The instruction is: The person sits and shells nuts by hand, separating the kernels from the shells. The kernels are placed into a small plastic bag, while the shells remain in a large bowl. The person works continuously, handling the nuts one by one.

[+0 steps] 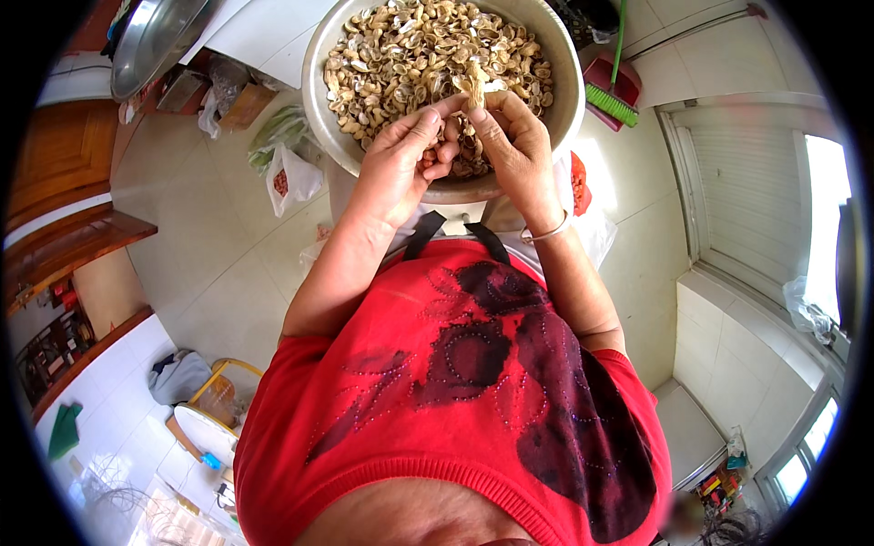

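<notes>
A large metal basin (570,102) in front of me is filled with peanut shells (410,61), many of them split. Over its near side, my right hand (515,133) pinches an unshelled peanut pod (476,85) upright between thumb and fingers. My left hand (403,153) is close beside it, and its index fingertip reaches the pod's side. Several reddish peanut kernels (429,158) lie in the curled lower fingers of my left hand. Part of the right fingers is hidden behind the pod and thumb.
On the floor to the left stand a white plastic bag (293,179) with reddish kernels and a bag of green vegetables (276,133). A red bag (580,184) is by my right forearm. A green broom (611,106) and red dustpan (625,75) lean at the upper right.
</notes>
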Action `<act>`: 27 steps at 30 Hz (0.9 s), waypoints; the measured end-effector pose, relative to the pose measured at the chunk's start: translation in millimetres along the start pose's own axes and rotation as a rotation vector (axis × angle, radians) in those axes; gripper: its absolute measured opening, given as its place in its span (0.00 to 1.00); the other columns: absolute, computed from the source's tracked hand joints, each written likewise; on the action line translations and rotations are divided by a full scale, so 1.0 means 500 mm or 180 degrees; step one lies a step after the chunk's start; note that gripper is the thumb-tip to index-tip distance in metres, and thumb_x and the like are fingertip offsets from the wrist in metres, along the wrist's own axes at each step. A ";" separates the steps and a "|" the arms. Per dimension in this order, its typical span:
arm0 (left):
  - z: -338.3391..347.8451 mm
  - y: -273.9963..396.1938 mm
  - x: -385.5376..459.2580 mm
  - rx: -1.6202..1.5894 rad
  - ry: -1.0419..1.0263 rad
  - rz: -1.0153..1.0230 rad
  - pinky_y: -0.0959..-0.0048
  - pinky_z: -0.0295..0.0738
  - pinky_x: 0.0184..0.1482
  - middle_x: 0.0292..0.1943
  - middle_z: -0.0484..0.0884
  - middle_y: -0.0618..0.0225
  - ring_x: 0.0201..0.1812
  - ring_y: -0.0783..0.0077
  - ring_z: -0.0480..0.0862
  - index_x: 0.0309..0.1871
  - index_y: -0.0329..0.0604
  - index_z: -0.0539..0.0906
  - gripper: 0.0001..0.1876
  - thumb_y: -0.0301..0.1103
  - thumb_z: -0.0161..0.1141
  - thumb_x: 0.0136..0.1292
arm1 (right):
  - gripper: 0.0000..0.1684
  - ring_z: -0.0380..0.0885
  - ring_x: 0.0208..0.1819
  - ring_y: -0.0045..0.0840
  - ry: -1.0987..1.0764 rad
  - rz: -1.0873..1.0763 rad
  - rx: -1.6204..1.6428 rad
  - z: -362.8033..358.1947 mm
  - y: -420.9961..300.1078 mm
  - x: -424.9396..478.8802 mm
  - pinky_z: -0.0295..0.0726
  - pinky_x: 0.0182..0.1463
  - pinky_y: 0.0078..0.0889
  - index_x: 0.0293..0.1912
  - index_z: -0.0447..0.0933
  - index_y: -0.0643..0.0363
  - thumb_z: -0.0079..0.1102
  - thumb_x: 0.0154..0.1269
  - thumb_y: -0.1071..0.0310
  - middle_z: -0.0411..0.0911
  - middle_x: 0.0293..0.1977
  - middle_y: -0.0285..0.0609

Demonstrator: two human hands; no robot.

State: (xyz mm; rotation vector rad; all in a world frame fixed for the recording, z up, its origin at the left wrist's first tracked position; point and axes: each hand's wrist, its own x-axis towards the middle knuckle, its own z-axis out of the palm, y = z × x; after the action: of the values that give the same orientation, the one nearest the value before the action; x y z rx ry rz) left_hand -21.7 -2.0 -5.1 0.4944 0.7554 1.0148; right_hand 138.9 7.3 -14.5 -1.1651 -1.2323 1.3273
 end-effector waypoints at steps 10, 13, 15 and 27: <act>-0.003 -0.006 0.001 0.0353 0.0441 0.0185 0.86 0.60 0.22 0.29 0.81 0.68 0.23 0.82 0.73 0.51 0.39 0.80 0.18 0.44 0.48 0.77 | 0.04 0.49 0.15 0.09 -0.0140 0.0994 0.2080 -0.014 -0.031 -0.001 0.46 0.17 0.15 0.35 0.66 0.55 0.46 0.69 0.67 0.56 0.18 0.25; 0.002 -0.006 0.001 0.0386 0.0466 0.0274 0.86 0.60 0.21 0.28 0.81 0.66 0.22 0.80 0.73 0.49 0.38 0.80 0.18 0.45 0.48 0.77 | 0.05 0.49 0.16 0.08 -0.0180 0.1054 0.1998 -0.014 -0.028 0.000 0.46 0.18 0.15 0.36 0.67 0.55 0.46 0.69 0.66 0.56 0.18 0.25; 0.002 -0.001 0.002 0.0247 0.0374 0.0219 0.86 0.61 0.21 0.29 0.81 0.65 0.22 0.80 0.74 0.49 0.37 0.80 0.17 0.42 0.48 0.76 | 0.06 0.49 0.16 0.08 -0.0159 0.1059 0.1963 -0.010 -0.030 -0.001 0.46 0.18 0.15 0.37 0.67 0.56 0.46 0.69 0.66 0.56 0.18 0.24; 0.011 0.003 0.003 0.0329 -0.0012 0.0105 0.88 0.62 0.25 0.38 0.79 0.66 0.32 0.82 0.74 0.58 0.32 0.75 0.17 0.25 0.50 0.68 | 0.06 0.49 0.15 0.09 -0.0239 0.0964 0.2118 -0.023 -0.025 -0.006 0.46 0.18 0.15 0.38 0.67 0.57 0.47 0.70 0.66 0.57 0.18 0.24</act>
State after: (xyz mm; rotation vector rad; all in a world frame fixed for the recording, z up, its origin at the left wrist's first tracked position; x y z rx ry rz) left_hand -17.6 -0.1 -1.0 0.5995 0.8013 1.0084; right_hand 150.9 6.0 -2.4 -0.8348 -0.5819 1.8341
